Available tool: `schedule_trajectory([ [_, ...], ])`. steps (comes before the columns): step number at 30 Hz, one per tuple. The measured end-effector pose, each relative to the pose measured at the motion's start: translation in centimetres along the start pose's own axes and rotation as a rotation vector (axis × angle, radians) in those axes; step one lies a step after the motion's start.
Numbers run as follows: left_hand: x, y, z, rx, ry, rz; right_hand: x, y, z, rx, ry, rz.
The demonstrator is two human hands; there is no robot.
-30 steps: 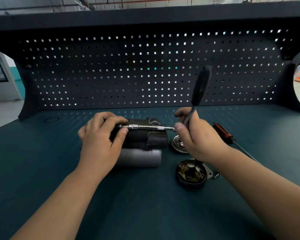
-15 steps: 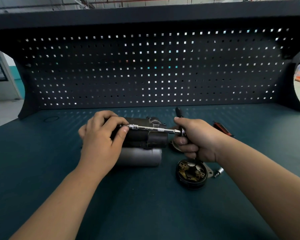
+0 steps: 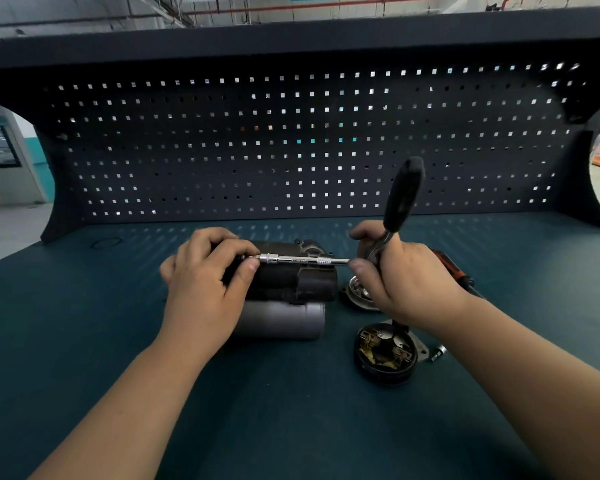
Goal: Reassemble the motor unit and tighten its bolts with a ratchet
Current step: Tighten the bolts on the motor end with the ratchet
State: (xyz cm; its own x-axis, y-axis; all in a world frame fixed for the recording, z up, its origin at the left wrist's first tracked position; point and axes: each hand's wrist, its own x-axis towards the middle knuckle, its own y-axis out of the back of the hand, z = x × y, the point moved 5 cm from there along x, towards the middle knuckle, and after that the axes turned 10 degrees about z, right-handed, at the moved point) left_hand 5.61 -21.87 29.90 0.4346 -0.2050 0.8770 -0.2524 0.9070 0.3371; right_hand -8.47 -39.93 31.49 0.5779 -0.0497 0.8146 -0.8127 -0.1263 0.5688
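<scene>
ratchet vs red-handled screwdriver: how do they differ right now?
The ratchet has a black handle; the screwdriver has a red and black one. The ratchet points up, gripped near its head by the right hand; the screwdriver lies unheld on the table. The ratchet carries a chrome extension pinched by the left hand; the screwdriver carries nothing. Both are hand tools.

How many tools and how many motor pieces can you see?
Tools: 2 (ratchet, screwdriver)
Motor pieces: 3 (motor, round black cap, silver cover)
Small metal bit: 1
Total: 6
</scene>
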Motion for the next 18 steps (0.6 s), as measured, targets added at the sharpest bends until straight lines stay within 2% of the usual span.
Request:
schedule_trajectory([
  [4,-0.1,0.0,-0.1,0.005,-0.002,-0.007,0.3,-0.2,0.3,0.1,-0.109,0.017],
  [7,-0.1,0.0,0.1,0.013,-0.004,-0.012,0.7,-0.3,0.6,0.244,-0.278,0.008],
  [9,-0.1,0.0,0.2,0.009,0.001,-0.009,1.0,-0.6,0.9,0.345,-0.454,-0.02],
  [11,-0.2,0.1,0.3,0.003,0.002,-0.004,0.9,-1.3,1.4,0.499,-0.731,-0.1],
  [14,-0.1,0.1,0.3,0.005,0.003,-0.001,-0.2,-2.6,1.1,0.955,-1.178,-0.264],
  [16,-0.1,0.0,0.2,0.008,0.003,-0.001,-0.4,-2.8,0.8,1.093,-1.274,-0.292],
  [18,0.0,0.0,0.2,0.004,0.007,0.003,-0.2,-2.7,0.8,1.142,-1.276,-0.285],
])
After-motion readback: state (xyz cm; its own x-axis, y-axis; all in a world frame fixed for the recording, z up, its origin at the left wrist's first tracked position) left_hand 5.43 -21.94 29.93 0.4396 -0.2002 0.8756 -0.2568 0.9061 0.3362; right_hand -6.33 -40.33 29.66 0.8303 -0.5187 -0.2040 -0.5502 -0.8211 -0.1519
